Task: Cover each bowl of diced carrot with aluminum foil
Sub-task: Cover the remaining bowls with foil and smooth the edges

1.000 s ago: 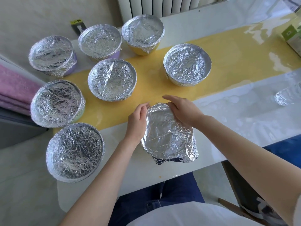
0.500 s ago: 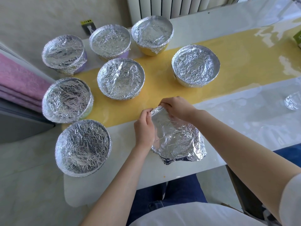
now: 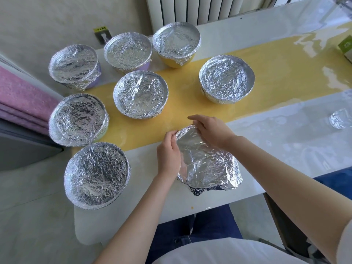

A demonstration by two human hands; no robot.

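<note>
**Last bowl under foil at the near edge of the desk**

Off the desk's left edge lies a stack of pink towels (image 3: 21, 96). On the white desk (image 3: 285, 145), three foil-covered bowls run along the left edge: one at the far left corner (image 3: 73, 64), one midway (image 3: 78, 119) and one at the near left corner (image 3: 97, 175). Just right of them stand three more, a lilac-sided bowl (image 3: 128, 50) at the far edge, one (image 3: 140, 94) on the yellow strip (image 3: 276, 58) that crosses the desk, and a yellow-sided bowl (image 3: 176, 40) by the far edge.

At the middle of the near edge a foil sheet (image 3: 207, 164) is draped over a bowl that it hides entirely, its loose skirt hanging crumpled toward the person. The left hand (image 3: 168, 155) lies against the sheet's left side, its grip curled onto the foil edge. The right hand (image 3: 211, 130) reaches over the far rim, its grip pinching the foil there.

Further right, a seventh covered bowl (image 3: 226, 78) sits on the yellow strip. Near the right edge rest a crumpled foil scrap (image 3: 341, 121) and, farther back, a green box (image 3: 345, 47).
</note>
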